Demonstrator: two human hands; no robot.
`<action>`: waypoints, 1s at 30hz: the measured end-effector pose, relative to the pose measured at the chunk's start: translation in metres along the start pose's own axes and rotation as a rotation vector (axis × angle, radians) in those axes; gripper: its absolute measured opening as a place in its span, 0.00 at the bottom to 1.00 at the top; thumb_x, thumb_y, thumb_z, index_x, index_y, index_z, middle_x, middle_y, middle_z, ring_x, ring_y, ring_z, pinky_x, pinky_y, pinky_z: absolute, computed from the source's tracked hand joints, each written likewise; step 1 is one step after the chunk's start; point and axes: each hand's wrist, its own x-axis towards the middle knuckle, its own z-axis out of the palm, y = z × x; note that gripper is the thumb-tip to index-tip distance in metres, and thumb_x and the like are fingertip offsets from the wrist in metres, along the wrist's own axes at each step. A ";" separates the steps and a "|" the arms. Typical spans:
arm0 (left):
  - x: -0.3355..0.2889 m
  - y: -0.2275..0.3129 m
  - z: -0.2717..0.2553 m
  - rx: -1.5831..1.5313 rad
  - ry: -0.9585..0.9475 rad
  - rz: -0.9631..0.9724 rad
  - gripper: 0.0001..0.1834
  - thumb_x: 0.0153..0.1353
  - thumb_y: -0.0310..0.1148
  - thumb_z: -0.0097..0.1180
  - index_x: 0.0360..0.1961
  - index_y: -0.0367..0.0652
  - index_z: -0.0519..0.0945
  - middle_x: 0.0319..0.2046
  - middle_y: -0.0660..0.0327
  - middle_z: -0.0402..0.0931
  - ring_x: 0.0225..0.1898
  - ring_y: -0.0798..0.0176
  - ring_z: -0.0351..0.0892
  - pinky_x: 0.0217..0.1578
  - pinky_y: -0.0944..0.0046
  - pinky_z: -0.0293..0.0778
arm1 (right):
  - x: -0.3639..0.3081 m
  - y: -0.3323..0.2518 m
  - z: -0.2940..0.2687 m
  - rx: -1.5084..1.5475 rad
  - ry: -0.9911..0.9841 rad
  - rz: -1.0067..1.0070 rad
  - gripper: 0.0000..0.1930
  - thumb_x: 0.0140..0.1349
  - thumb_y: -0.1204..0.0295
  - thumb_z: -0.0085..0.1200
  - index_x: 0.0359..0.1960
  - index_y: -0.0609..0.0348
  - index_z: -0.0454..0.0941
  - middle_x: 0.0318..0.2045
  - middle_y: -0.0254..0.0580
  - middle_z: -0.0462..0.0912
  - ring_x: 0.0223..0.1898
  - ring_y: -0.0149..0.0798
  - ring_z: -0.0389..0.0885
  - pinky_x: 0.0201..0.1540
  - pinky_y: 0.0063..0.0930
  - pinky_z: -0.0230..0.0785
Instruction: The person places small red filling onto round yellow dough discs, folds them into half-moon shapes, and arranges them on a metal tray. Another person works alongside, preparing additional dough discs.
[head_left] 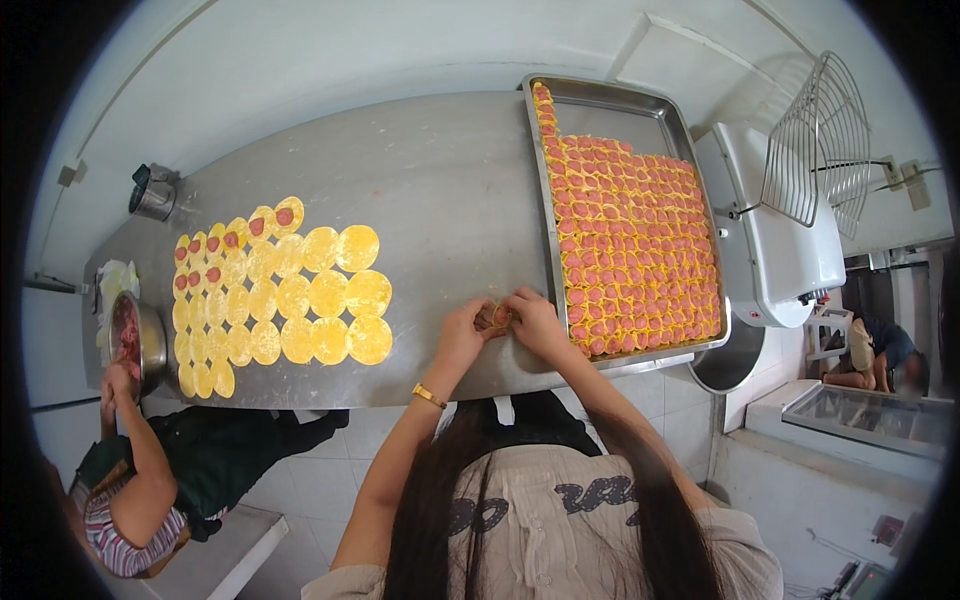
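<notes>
Over the steel table, close to its front edge, my left hand (468, 330) and my right hand (534, 322) meet with fingers closed around a small dumpling (497, 314). The fingers partly hide it; a little yellow wrapper and pinkish filling show. Right of my hands lies a large metal tray (549, 200) holding rows of open-topped yellow dumplings (640, 240) with pink filling. To the left, round yellow wrappers (328, 293) lie in overlapping rows, and several at the far left bear a lump of pink filling (284, 216).
At the left end, a co-worker's hands (118, 382) are at a metal bowl (152, 345) of pink filling. A metal cup (153, 192) stands at the back left. Beyond the tray is a white machine (775, 230) with a wire guard (822, 140). Another person (880, 350) crouches far right.
</notes>
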 end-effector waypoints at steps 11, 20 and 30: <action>0.011 0.007 0.001 0.199 -0.054 -0.039 0.18 0.42 0.34 0.72 0.29 0.39 0.75 0.22 0.55 0.79 0.27 0.56 0.81 0.29 0.60 0.75 | 0.005 0.000 -0.006 -0.038 -0.115 0.070 0.18 0.46 0.82 0.52 0.42 0.60 0.77 0.37 0.49 0.76 0.41 0.56 0.75 0.43 0.43 0.70; 0.012 0.002 -0.001 0.100 -0.034 0.033 0.16 0.45 0.29 0.69 0.33 0.38 0.76 0.26 0.55 0.78 0.29 0.56 0.80 0.31 0.60 0.75 | -0.001 0.006 -0.002 -0.135 0.052 -0.014 0.21 0.45 0.85 0.51 0.44 0.59 0.77 0.37 0.47 0.76 0.42 0.54 0.76 0.44 0.41 0.70; 0.017 -0.003 -0.003 0.167 -0.062 0.119 0.15 0.48 0.26 0.65 0.38 0.40 0.76 0.36 0.54 0.77 0.33 0.52 0.79 0.34 0.57 0.75 | 0.000 0.004 -0.003 -0.102 0.079 0.049 0.21 0.43 0.86 0.53 0.43 0.60 0.77 0.35 0.47 0.75 0.40 0.52 0.76 0.42 0.41 0.71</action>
